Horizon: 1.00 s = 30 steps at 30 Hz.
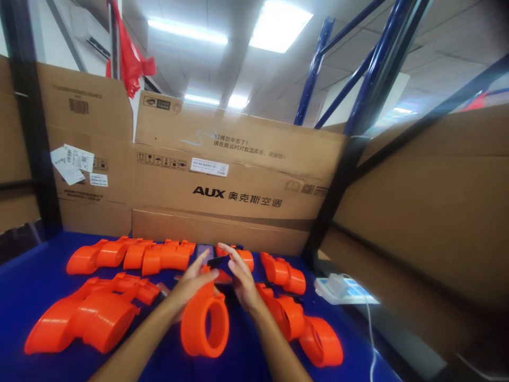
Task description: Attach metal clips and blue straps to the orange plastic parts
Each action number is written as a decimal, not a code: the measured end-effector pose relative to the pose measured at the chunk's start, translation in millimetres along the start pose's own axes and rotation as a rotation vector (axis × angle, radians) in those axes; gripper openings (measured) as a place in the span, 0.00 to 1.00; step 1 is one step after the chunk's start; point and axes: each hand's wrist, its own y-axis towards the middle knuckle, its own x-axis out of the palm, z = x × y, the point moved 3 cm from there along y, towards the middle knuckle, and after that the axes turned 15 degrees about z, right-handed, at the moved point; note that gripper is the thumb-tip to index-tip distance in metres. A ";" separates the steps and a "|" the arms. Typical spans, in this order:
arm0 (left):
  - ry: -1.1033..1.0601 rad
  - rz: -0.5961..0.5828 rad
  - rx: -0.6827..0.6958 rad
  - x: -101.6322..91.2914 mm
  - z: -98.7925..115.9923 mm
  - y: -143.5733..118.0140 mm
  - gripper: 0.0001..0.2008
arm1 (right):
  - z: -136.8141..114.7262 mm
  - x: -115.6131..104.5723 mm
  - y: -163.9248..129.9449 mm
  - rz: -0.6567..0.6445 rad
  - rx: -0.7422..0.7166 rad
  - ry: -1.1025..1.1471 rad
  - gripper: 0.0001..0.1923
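An orange plastic part with a round ring end is in the middle of the head view, its ring facing me. My left hand grips its upper end, the thumb lying across the top. A thin black piece lies at that end, between my two hands; how it is attached is hidden. Close by on the right, my right hand has its fingers stretched out and apart beside the black piece. Whether its fingertips touch the piece cannot be made out.
Orange parts lie in rows on the blue table, with more orange parts on the right. A dark-rimmed flat device sits behind my hands. Cardboard walls the back. A white power strip with a cable is at right.
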 end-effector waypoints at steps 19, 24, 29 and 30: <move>0.108 -0.009 0.020 2.3 -1.9 -4.6 0.34 | 12.9 11.9 -3.6 0.056 -0.065 -0.188 0.14; 0.105 -0.016 0.023 1.7 -1.1 -3.2 0.33 | 14.2 13.2 -2.8 0.075 -0.062 -0.160 0.15; -0.012 0.095 0.005 -2.5 6.9 1.9 0.31 | 8.8 -10.3 8.0 0.267 -0.163 -0.392 0.21; -0.046 0.117 -0.010 -3.5 9.1 3.2 0.31 | 7.2 -16.6 9.9 0.298 -0.196 -0.472 0.20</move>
